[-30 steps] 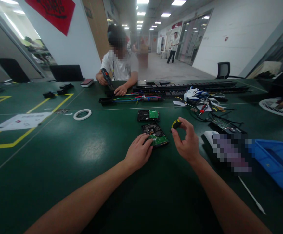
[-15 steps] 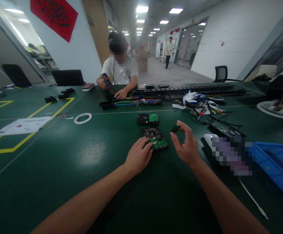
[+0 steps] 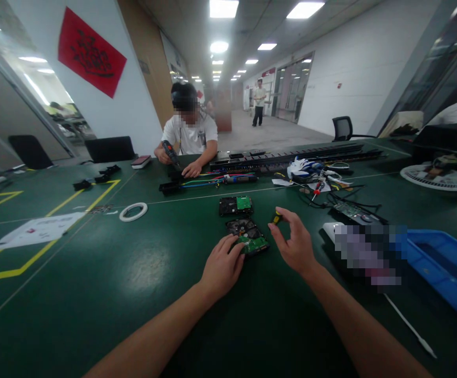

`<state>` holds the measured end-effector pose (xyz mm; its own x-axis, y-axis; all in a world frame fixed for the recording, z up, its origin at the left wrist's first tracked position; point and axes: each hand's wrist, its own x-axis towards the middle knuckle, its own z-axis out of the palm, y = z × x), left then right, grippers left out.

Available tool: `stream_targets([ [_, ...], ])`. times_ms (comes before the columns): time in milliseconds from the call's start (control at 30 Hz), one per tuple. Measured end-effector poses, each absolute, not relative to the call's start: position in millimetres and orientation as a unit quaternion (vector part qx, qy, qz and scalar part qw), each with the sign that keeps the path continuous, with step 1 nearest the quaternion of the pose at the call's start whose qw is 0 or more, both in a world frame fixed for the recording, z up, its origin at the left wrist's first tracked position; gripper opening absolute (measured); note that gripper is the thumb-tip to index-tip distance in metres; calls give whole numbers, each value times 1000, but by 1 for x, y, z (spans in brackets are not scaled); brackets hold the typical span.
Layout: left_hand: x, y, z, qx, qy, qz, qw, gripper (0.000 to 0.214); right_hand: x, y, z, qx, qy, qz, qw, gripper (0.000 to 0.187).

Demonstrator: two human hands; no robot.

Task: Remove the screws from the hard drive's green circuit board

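Note:
My left hand (image 3: 222, 265) rests on the near edge of a hard drive (image 3: 247, 234) lying circuit board up on the green table (image 3: 94, 294), fingers curled against it. My right hand (image 3: 294, 244) is just right of the drive and pinches a small screwdriver with a black and yellow handle (image 3: 277, 217) between thumb and fingers, tip pointing down toward the drive. A second hard drive (image 3: 235, 205) lies a little farther away.
A blue tray (image 3: 444, 270) sits at the right, a white stick (image 3: 409, 326) in front of it. Cables, gloves and tools (image 3: 318, 176) clutter the far right. A white tape ring (image 3: 133, 211) and paper (image 3: 39, 230) lie left. A person opposite (image 3: 189, 134) uses a power screwdriver.
The view has tilted upward, so everything sits lower in frame. My right hand has lowered the screwdriver slightly toward the drive. My left hand stays on the drive.

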<state>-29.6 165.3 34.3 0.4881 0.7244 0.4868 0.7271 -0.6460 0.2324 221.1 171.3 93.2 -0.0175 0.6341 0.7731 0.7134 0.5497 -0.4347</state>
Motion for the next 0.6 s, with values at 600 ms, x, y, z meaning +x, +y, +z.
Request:
stream_targets([
  [600, -29, 162, 38, -862, -419, -286, -1, 37, 219, 170, 94, -473, -701, -19, 533, 51],
])
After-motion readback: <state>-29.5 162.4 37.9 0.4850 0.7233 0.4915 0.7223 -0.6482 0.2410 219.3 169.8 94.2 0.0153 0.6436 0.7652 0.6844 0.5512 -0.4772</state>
